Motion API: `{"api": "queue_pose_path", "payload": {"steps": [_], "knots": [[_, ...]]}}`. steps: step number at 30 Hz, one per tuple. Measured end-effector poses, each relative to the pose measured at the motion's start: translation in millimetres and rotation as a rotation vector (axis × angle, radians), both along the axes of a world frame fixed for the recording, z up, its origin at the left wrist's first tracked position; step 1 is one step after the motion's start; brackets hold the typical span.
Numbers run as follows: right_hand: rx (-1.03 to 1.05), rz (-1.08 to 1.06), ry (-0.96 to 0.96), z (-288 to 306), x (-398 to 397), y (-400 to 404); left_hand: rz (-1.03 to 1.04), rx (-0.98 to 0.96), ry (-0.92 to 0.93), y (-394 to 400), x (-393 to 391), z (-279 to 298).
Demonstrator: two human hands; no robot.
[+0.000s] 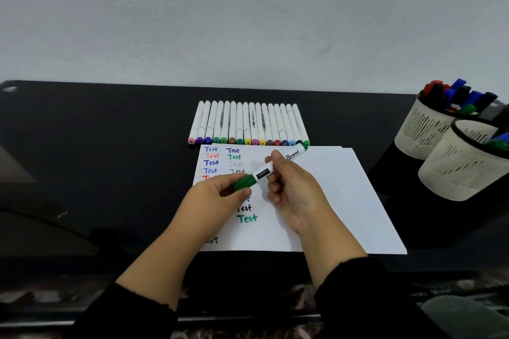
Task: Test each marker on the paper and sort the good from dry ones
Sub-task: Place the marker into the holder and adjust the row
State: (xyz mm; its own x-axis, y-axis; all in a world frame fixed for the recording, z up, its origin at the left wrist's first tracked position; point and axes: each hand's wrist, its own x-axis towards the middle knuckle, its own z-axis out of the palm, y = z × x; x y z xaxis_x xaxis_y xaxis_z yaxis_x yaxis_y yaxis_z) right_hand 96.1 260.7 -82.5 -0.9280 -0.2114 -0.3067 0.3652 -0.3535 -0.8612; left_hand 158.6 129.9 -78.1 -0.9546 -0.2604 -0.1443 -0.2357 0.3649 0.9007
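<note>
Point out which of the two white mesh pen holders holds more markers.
The farther white mesh pen holder, nearest the wall: it is crowded with red, blue, black and green caps, while the nearer white mesh pen holder shows only a blue and a green one.

Single head-worn wide-angle view, forward and down, close above the paper (316, 201) on the black desk (110, 159).

A white sheet of paper (316, 201) lies flat on the black glossy table (110, 159), near its front edge. Behind the paper, just beyond its far edge, a row of slim white markers with coloured end caps (249, 124) lies side by side. To the right of the paper stand two cream mesh pen cups, well apart from it: the rear cup (424, 129) holds many markers, and the nearer cup (462, 170) stands in front of it, touching it. Above the paper, the left hand (217, 195) and the right hand (292, 187) hold a green-capped white board marker (271, 168) between them, cap end to the left.
</note>
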Motion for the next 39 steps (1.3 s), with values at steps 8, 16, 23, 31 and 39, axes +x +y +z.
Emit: {"api": "queue_pose_path", "payload": {"steps": [8,16,23,31,39], "knots": [[0.105,-0.01,0.101,0,1,-5,-0.029,-0.026,-0.012,3,0,4],[0.213,-0.026,0.208,5,2,-9,-0.096,0.057,-0.079,-5,1,13],[0.291,-0.046,0.237,3,4,-20,-0.144,0.121,-0.113,-9,2,17],[0.375,-0.128,0.188,8,5,-26,-0.049,-0.08,-0.051,-1,9,14],[0.415,-0.115,0.167,12,8,-30,-0.077,-0.088,-0.046,-4,13,14]]}}
